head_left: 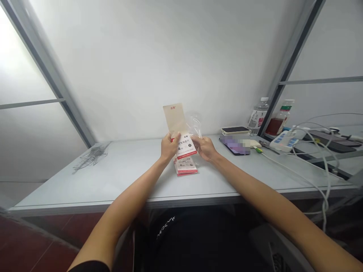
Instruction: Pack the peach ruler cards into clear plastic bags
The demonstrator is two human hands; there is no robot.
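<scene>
Clear plastic bag (194,126) could rip if the left hand (170,146) and right hand (205,148), fingers pinched closed on it, tug too hard.

White/red printed pkt (185,147) held upright-ish, beige card (174,118) sticking up out of its far end, clear plastic bag (195,126) crumpled to its R, 2nd red-edged pkt (185,166) lying flat just nearer, partly under it.
</scene>
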